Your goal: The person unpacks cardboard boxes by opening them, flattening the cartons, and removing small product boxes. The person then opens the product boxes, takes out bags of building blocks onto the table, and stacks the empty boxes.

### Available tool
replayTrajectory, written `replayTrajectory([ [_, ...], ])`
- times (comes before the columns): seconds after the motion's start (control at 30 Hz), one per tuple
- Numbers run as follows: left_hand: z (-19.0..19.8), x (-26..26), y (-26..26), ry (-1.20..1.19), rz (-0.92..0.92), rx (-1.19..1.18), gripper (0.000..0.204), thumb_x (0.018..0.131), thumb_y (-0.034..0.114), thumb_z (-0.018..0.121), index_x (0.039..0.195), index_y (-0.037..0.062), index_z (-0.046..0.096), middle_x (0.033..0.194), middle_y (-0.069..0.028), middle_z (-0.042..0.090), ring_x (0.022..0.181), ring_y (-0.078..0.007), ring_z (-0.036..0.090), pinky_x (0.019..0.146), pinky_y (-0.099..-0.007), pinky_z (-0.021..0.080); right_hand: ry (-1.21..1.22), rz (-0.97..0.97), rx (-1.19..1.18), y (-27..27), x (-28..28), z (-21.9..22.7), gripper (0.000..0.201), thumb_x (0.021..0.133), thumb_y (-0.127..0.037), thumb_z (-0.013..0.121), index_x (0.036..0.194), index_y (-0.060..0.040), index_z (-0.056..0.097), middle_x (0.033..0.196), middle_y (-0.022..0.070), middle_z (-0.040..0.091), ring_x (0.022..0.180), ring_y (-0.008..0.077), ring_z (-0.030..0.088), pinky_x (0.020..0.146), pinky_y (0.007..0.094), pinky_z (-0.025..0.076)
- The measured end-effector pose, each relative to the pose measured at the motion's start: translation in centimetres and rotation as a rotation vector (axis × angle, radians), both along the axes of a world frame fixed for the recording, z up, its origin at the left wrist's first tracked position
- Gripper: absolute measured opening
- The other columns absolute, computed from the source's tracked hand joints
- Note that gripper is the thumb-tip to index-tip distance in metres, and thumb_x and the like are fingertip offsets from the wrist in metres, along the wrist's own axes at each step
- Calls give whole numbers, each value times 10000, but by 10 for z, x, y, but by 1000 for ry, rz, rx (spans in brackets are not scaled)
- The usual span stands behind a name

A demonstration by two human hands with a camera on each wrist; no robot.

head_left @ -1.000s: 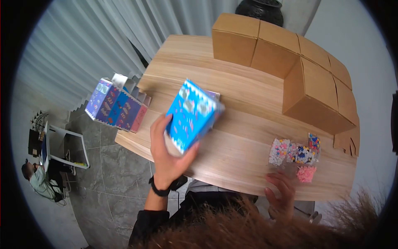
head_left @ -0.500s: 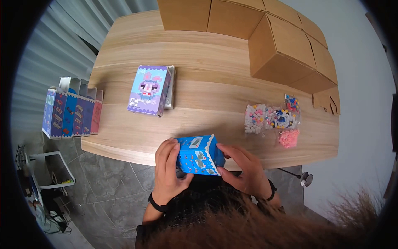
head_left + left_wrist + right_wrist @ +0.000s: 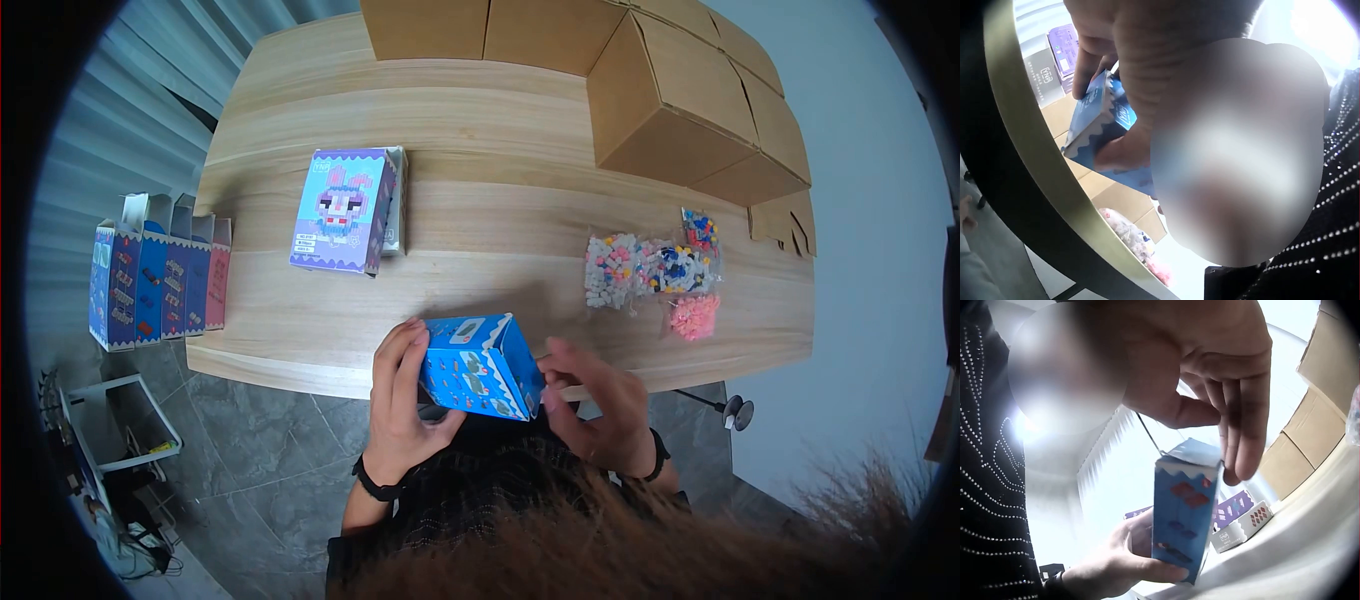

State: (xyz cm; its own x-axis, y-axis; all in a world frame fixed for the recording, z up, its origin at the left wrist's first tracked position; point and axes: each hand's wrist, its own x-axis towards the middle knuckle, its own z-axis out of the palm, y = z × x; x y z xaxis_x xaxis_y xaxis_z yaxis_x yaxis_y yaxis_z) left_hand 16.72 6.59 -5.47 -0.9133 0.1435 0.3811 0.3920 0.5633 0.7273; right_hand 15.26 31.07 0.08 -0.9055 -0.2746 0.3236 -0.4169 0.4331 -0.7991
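A blue cardboard box (image 3: 465, 370) with small printed pictures and a white wavy edge is held over the table's near edge. My left hand (image 3: 400, 410) grips it, fingers on the far side and thumb below. At the box's right end is my right hand (image 3: 605, 405). In the right wrist view its fingers (image 3: 1247, 437) reach down at the corner of the box's end flap (image 3: 1194, 450), with the thumb (image 3: 1194, 412) just above that end. Farther back lies a purple box (image 3: 335, 215) with a pixel-style rabbit picture, on top of a whitish box (image 3: 397, 225).
Clear bags of small coloured pieces (image 3: 650, 270) lie on the right, beside a pink bag (image 3: 695, 316). Brown cardboard boxes (image 3: 670, 95) line the table's back right. Several open-topped printed boxes (image 3: 160, 275) stand in a row at the left edge of the table (image 3: 480, 240).
The left hand has brought the blue box from above the table to in front of the body. The right hand came to its end, and its fingers have since shifted there. The head view has moved.
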Motion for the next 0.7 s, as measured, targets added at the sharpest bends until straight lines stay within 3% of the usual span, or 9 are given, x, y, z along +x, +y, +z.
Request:
replayTrajectory([
  [0.07,2,0,2,11,2,-10,925,597,18,862,1445,-18,492,1421,-249,524,1325,-470,538,1112,-526,459,-48,66,128,-1,-2,9,575,853,-53,782,1397,-26,598,1082,152,723,842,311,738,685,389,591],
  [0.4,9,-3,2,86,-32,-123,927,588,45,835,1451,-12,502,1392,-254,527,1288,-473,550,1062,-536,495,-23,58,240,0,-7,15,622,844,-84,792,1427,-36,581,1051,142,714,851,315,720,700,402,587],
  [0.6,12,-22,2,11,-95,-102,847,565,35,815,1389,54,618,1365,-198,575,1265,-442,569,1029,-497,525,-72,-3,297,2,-9,6,671,809,43,696,1459,5,535,1028,147,716,804,321,719,684,414,575],
  [0.7,2,-35,-3,-9,-121,-52,806,582,23,785,1372,62,631,1380,-163,585,1261,-409,583,981,-467,561,-50,8,349,2,-10,-11,657,810,103,636,1454,35,527,1099,180,728,819,340,729,690,425,571],
])
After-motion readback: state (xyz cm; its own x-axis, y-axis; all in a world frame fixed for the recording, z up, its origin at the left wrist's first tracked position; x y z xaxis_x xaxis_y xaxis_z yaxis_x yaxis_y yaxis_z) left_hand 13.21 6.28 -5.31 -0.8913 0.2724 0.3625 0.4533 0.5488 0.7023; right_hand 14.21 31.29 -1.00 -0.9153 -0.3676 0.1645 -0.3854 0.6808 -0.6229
